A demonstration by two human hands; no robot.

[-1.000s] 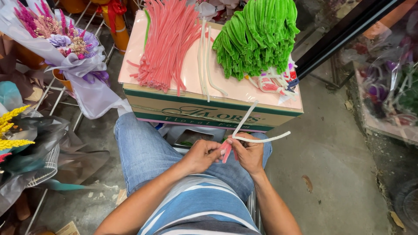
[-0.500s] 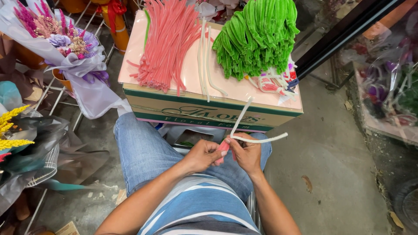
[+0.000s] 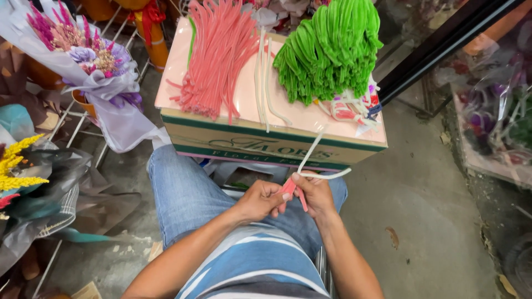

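Over the lap, both hands pinch one pink stem: left hand (image 3: 259, 199) and right hand (image 3: 317, 192) clamped on it with a white stem (image 3: 311, 156). Full pink (image 3: 215, 58) and green (image 3: 331, 47) piles suggest most remain unworked on the box (image 3: 266, 138).

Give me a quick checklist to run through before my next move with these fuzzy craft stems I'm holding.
1. Pink stem pinched between left hand and right hand: ok.
2. White stems held in the right hand, ends pointing free toward the box: ok.
3. Whether pink and white are twisted together: cannot tell, fingers hide the joint.
4. Pink stem pile lying on the cardboard box in front: ok.
5. Green stem pile on the box, overhanging the far right side: cannot tell if stable.
6. Loose white stems between the piles: ok.
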